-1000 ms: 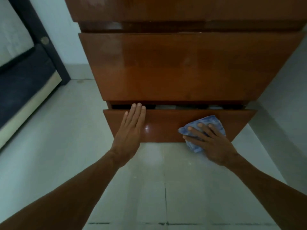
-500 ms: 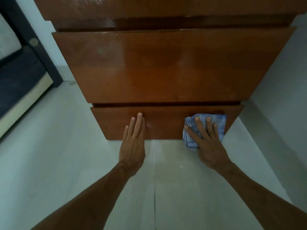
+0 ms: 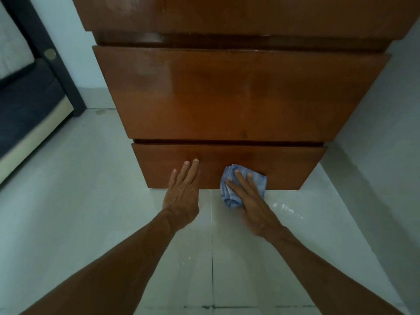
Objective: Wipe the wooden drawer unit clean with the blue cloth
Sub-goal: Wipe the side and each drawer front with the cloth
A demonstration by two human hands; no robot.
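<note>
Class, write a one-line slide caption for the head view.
Right hand presses the blue cloth against the bottom drawer; left hand lies flat beside it.

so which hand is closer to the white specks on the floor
Right. The right hand, pressing the blue cloth, sits just left of the specks; the left hand farther left.

Top of wooden drawer unit (image 3: 238,94) cut off by upper edge. Middle of blue cloth (image 3: 259,181) covered by right hand (image 3: 252,205). Thumb of left hand (image 3: 181,192) hidden. At left edge, dark cushioned furniture (image 3: 27,105) cut off.
</note>
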